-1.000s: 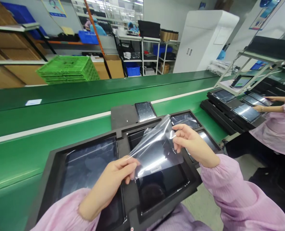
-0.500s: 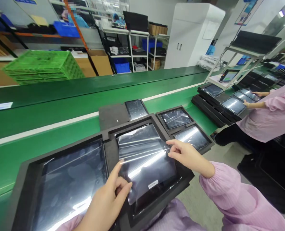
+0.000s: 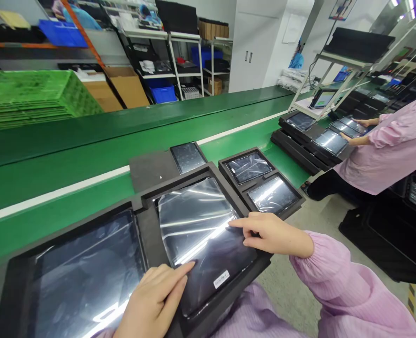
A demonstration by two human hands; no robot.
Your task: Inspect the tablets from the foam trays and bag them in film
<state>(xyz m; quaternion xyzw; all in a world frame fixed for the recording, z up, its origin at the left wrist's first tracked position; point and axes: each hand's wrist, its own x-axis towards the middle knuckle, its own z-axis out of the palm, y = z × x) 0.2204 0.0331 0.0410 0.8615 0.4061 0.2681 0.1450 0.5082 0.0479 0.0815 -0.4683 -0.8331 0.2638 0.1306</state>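
A dark display panel (image 3: 208, 277) with a small white label lies in the right recess of a black foam tray (image 3: 147, 234). Clear, glossy film (image 3: 190, 206) covers much of its face, slightly skewed and rippled near the top. My left hand (image 3: 155, 295) rests its outstretched index finger on the film at the panel's left side, thumb just below. From the right, my right hand (image 3: 273, 232) points its index finger onto the film, thumb apart and the other fingers curled. Neither hand grips anything visible. In the left recess sits a second filmed panel (image 3: 88, 277).
Behind lies another foam tray (image 3: 241, 188) with two panels, beside a single panel (image 3: 187, 157) on a foam piece. A green conveyor (image 3: 70, 162) runs across. At right, a co-worker in pink (image 3: 397, 145) handles panels by a white stand (image 3: 320, 105).
My left index finger has come down flat on the film, and my right finger has slid inward from its right edge. The film's lower left corner no longer curls out. The view has shifted.
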